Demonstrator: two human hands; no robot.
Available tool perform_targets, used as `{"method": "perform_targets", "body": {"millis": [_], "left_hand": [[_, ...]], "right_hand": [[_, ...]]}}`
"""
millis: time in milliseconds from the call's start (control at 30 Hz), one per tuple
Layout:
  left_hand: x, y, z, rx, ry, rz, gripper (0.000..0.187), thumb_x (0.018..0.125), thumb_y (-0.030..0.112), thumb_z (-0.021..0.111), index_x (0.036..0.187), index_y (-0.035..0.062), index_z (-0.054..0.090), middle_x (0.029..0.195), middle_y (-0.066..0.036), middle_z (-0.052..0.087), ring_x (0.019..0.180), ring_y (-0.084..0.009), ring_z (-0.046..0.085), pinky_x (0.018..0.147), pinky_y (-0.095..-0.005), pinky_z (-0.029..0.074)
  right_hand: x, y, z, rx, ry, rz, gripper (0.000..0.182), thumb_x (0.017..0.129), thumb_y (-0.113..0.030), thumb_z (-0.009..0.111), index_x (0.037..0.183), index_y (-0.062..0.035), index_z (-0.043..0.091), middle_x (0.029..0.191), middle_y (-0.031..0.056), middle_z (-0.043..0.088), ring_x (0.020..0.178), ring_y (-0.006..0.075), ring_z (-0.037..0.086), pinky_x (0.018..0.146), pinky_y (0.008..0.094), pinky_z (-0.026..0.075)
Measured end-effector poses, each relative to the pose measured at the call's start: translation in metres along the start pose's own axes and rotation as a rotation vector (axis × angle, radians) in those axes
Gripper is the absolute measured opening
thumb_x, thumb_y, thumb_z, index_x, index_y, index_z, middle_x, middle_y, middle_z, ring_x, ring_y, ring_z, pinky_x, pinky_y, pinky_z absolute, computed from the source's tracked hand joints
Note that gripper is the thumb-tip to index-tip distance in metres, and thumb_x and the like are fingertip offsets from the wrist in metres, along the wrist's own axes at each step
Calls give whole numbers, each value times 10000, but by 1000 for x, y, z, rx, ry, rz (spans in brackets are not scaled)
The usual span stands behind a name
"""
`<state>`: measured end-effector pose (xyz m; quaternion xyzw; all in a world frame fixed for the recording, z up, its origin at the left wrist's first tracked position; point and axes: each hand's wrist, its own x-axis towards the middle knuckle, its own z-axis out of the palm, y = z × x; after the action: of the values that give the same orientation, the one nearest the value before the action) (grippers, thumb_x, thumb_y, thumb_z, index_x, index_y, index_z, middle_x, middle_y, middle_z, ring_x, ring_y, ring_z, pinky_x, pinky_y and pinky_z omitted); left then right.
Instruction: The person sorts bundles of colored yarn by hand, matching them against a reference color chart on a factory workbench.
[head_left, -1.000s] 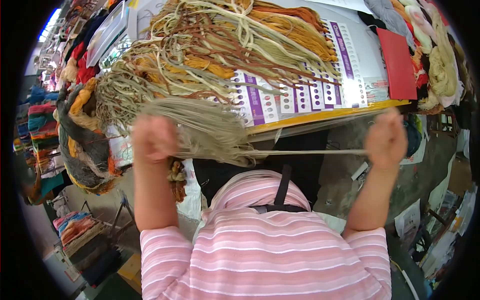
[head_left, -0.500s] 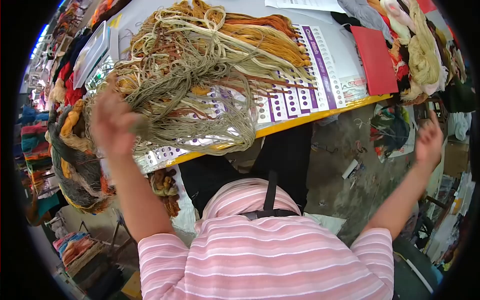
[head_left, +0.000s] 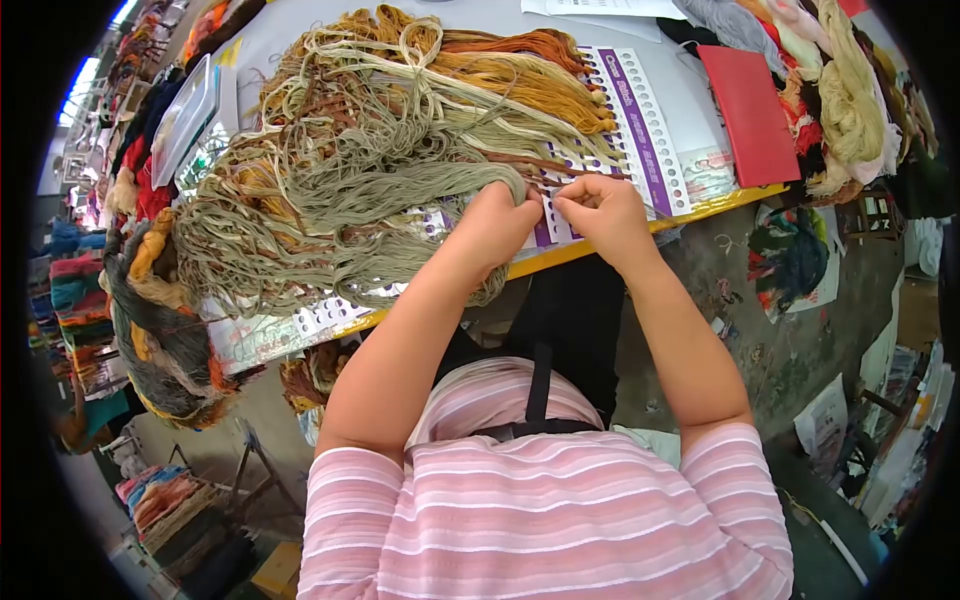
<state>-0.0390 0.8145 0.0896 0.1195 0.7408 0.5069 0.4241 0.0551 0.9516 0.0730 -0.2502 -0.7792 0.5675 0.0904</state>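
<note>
My left hand [head_left: 503,222] is closed on the looped end of a grey-green thread bundle [head_left: 410,190], near the table's front edge. Close beside it, my right hand [head_left: 603,212] is pinched; whatever lies between its fingertips is too small to make out. The grey-green strands trail leftward over a large tangled pile of olive, cream and brown thread [head_left: 290,200]. Golden thread [head_left: 560,90] and orange thread [head_left: 530,45] fan out behind. Under the threads lie white cards with purple bands [head_left: 640,125] and rows of holes.
A red booklet [head_left: 750,115] lies at the right, beside cream and grey skeins [head_left: 850,115]. Clear plastic trays [head_left: 185,120] stand at the left. Dark grey skeins [head_left: 160,340] hang off the left edge. Yellow tape [head_left: 715,207] lines the table's front edge.
Both hands have come together at the front of the pile, the left moving right and the right moving left. The grey-green bundle now stretches toward my left hand, which holds its end.
</note>
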Motion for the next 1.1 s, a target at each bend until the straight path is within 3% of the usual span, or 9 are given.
{"method": "perform_targets", "body": {"millis": [167,267,500,600,700,833,967,1067,1100], "left_hand": [[8,5,2,116,36,-24,99,810,72,592,828,-17,630,642,-14,539,466,-58,397,390,-245,258],[2,13,4,-24,39,-83,102,801,67,614,798,-34,631,643,-18,547,452,-55,392,384,-245,254],[-1,7,2,-80,81,-42,30,806,59,582,814,30,580,640,8,495,479,-66,392,416,-220,287],[-13,13,-36,-261,229,167,77,809,102,565,799,37,525,691,-25,528,575,-118,514,502,-251,401],[-23,14,-72,-810,109,243,34,858,105,473,847,76,489,787,-52,525,817,-187,508,733,-322,432],[-25,10,-71,-1148,-226,212,62,896,65,461,859,45,507,972,-148,605,829,-246,628,804,-375,511],[-19,17,-38,-752,-192,99,66,865,6,506,927,24,518,956,-162,639,733,-212,664,718,-343,546],[-7,18,-12,-389,-245,95,124,839,-1,562,955,22,523,872,-131,658,672,-166,658,639,-314,540],[-4,19,-5,-247,-222,107,123,833,5,577,942,27,525,844,-115,659,657,-154,649,617,-309,530]], "right_hand": [[-3,0,-4,80,-2,-28,85,752,-87,686,792,-12,693,656,44,634,570,116,576,560,246,453],[-7,9,-5,10,7,-283,81,760,-74,676,792,0,686,719,45,639,591,99,564,563,242,448],[-12,0,-10,14,-76,-102,149,742,-20,641,889,-3,658,800,96,600,740,188,615,640,298,484],[-14,-7,-9,-313,-10,-317,154,736,-25,637,889,-28,654,826,109,583,766,237,612,670,327,500],[-17,-6,-4,-518,30,-407,100,740,-52,639,839,-48,642,856,112,574,756,268,593,679,357,501],[-12,-9,-2,-629,82,-546,45,758,-75,628,780,-47,601,864,106,578,738,283,580,651,377,487],[-5,-7,-7,-364,29,-502,55,797,-56,581,831,-20,557,819,83,575,704,207,581,613,322,466],[-4,-24,-16,227,-245,42,87,830,-44,536,905,-7,512,744,52,557,683,121,559,608,270,438],[-2,-24,-18,235,-268,49,103,849,-39,511,943,-3,490,697,32,545,691,60,532,607,233,416]]}}
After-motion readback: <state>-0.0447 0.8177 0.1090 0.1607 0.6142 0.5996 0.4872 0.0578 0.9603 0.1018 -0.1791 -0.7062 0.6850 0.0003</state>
